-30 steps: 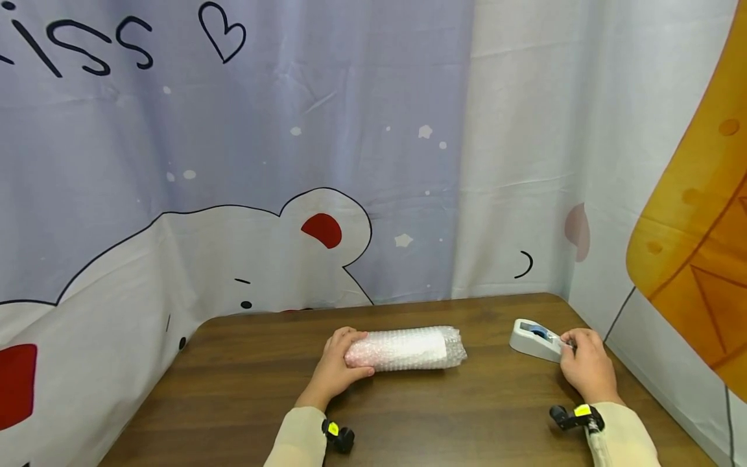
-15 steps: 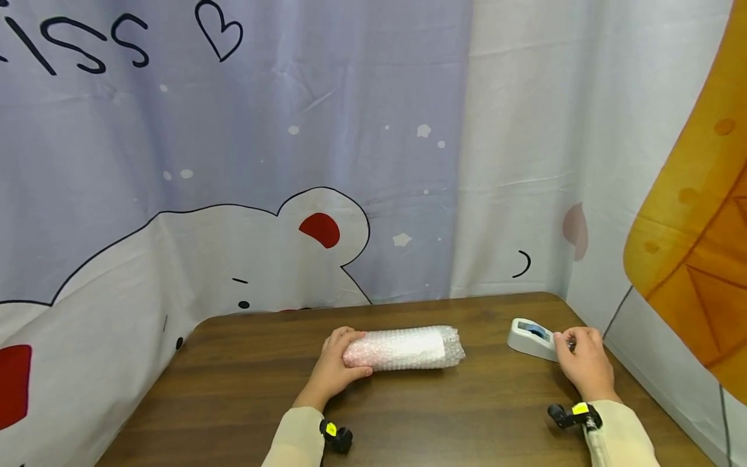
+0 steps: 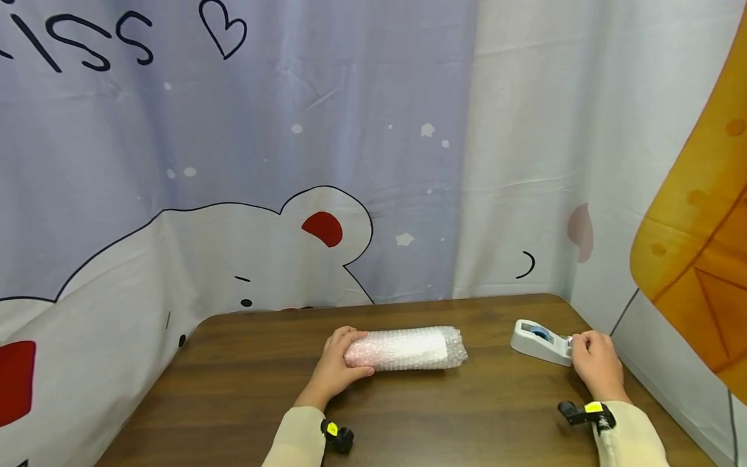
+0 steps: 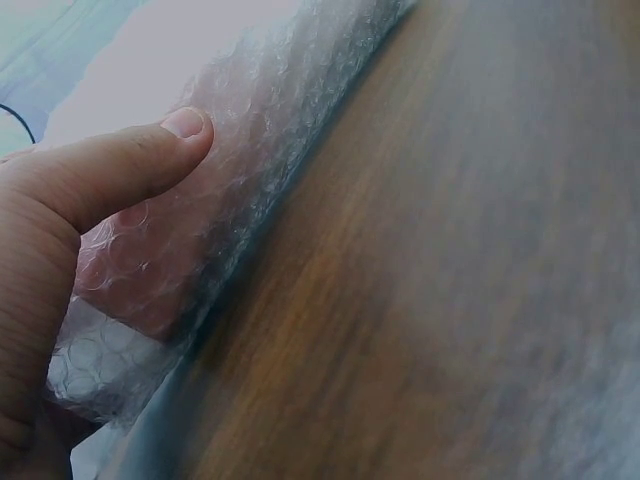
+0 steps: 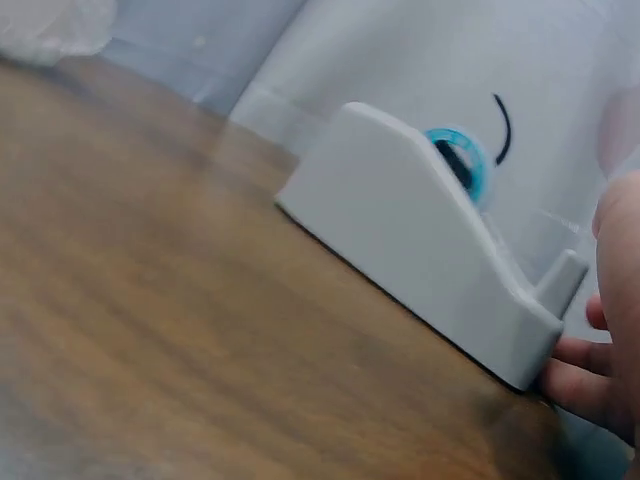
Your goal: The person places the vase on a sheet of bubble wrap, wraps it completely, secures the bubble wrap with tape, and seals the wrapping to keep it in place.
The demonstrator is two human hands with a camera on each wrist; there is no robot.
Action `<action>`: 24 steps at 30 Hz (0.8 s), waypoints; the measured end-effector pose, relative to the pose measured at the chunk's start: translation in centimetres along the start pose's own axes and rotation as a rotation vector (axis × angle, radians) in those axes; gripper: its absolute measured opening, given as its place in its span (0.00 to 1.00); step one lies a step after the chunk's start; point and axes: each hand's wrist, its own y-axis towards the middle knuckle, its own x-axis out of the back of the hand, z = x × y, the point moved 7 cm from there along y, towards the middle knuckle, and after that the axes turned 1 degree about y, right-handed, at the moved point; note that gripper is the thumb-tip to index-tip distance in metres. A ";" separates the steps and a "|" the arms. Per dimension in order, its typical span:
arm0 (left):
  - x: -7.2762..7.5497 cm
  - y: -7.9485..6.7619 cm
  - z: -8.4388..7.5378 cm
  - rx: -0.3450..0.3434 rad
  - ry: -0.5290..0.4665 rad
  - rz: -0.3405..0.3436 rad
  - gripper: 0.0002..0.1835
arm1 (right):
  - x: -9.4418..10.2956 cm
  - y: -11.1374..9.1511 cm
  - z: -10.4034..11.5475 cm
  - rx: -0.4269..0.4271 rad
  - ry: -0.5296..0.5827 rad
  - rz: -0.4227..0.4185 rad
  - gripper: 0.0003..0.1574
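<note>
A bubble-wrapped cylinder point(image 3: 408, 350), white with a pinkish left end, lies crosswise on the brown wooden table point(image 3: 420, 415). My left hand point(image 3: 331, 373) grips its left end, thumb along the near side and fingers over the top. In the left wrist view the thumb point(image 4: 140, 165) presses on the bubble wrap. On the right stands a white tape dispenser point(image 5: 400, 240) with a blue-cored tape roll point(image 5: 478, 180). My right hand point(image 3: 600, 366), fingers curled, pinches the clear tape at the cutter end; the strip itself is hardly visible.
A printed curtain point(image 3: 403, 162) hangs behind the table and along the right side. The dispenser stands near the table's right edge, to the right of the wrapped cylinder, with bare wood between them.
My right hand has shifted a little to the right, away from the dispenser, so its cutter end shows more. The left hand and the wrapped cylinder stay put.
</note>
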 end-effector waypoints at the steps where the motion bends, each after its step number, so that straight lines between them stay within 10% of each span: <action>1: 0.0 0.0 0.0 0.002 0.000 0.000 0.38 | 0.1 0.1 -0.2 -0.017 0.013 0.005 0.25; 11: -0.3 0.4 0.0 -0.010 -0.001 -0.006 0.38 | -0.2 0.3 -2.6 -0.286 0.443 0.078 0.28; 24: 0.0 0.2 0.2 0.013 -0.004 0.003 0.39 | -0.1 0.1 -2.4 -0.227 0.372 0.036 0.21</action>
